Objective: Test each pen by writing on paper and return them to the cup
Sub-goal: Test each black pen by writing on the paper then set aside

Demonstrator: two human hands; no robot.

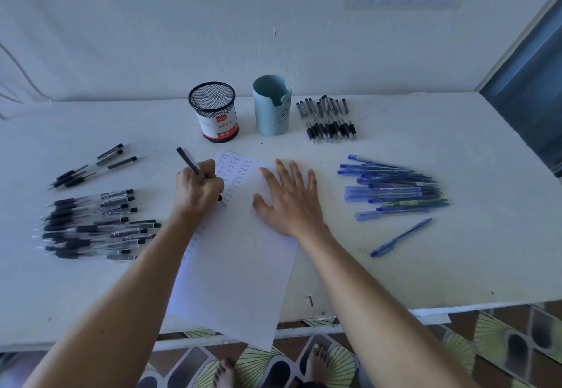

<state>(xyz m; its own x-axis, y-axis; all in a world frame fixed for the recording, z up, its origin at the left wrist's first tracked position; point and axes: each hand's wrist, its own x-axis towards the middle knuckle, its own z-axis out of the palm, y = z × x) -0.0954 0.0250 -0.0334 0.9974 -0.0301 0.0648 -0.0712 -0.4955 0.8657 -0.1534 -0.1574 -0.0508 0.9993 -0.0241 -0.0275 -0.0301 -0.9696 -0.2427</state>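
The left hand (199,188) pinches a black pen (191,164) over the left edge of the paper (240,266), tip down on the sheet beside rows of written words. The pen's long axis slants, its cap end pointing up and away to the left. The right hand (289,200) lies spread flat, pressing the paper onto the white table (425,272). The mesh cup (214,112) and blue cup (272,106) stand upright beyond.

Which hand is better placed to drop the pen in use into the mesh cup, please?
Left hand: its fingers grip the black plastic pen, with the black mesh cup just beyond. The right hand lies flat on the white paper sheet.
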